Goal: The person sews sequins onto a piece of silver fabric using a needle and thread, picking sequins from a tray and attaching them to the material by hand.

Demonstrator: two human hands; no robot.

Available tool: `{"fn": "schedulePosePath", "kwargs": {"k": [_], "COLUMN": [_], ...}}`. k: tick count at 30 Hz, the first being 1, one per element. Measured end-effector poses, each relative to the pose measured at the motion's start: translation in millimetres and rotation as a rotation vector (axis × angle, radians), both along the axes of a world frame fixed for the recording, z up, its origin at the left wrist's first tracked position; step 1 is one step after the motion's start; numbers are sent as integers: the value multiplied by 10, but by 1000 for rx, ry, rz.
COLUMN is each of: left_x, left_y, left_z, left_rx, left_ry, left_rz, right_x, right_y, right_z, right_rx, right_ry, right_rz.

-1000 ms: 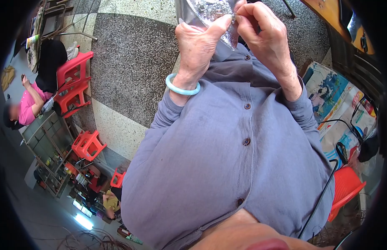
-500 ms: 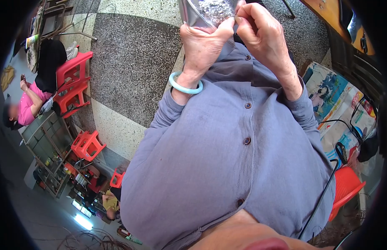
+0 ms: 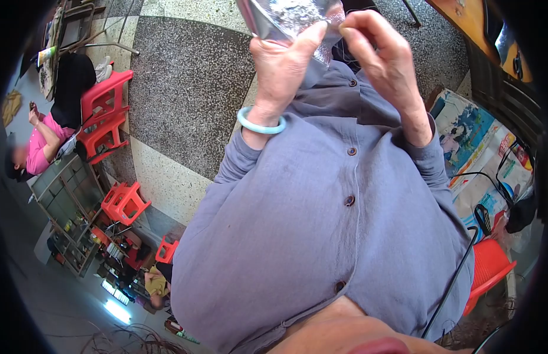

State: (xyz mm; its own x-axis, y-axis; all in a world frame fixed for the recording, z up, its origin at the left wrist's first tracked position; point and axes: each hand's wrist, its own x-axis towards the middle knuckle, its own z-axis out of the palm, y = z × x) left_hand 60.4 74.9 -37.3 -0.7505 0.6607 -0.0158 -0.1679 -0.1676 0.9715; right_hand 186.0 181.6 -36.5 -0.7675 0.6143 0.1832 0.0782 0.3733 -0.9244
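Observation:
A shiny silver bag (image 3: 271,17) with small clear, glittering pieces (image 3: 296,13) in or on it is at the top centre, cut off by the frame edge. My left hand (image 3: 283,66) grips its lower edge, thumb on top; a pale blue bangle (image 3: 261,121) circles that wrist. Just right of the bag, my right hand (image 3: 383,53) has its thumb and forefinger pressed together. Whatever the fingertips pinch, if anything, is too small to make out.
Red plastic chairs (image 3: 106,115) and a stool (image 3: 125,203) stand at the left, near a seated person in pink (image 3: 43,141). A wooden table edge (image 3: 463,26) is at the upper right. Below it lie printed boards (image 3: 471,138), black cables and a red chair (image 3: 489,268).
My right hand has moved slightly right, away from my left thumb, leaving a gap. My left hand and the bag have shifted a little left and tilted.

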Motion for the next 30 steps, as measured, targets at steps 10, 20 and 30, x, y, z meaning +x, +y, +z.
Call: {"fn": "schedulePosePath", "kwargs": {"k": [10,20,30], "left_x": [-400,-670,-560], "left_y": [-247,-536,-609], "left_z": [212,245,266], "left_rx": [48,-20,-9], "left_ry": [-413,-398,-420], "left_rz": [-147,-73,0], "right_x": [2389,4202,4871], "right_y": [1488,1975,2272], "right_z": [-840,-1626,-2259], "right_rx": [-1508,-1168,-1057], "right_ry": [1044,356,404], "right_rz": [-408,-955,-1190]}}
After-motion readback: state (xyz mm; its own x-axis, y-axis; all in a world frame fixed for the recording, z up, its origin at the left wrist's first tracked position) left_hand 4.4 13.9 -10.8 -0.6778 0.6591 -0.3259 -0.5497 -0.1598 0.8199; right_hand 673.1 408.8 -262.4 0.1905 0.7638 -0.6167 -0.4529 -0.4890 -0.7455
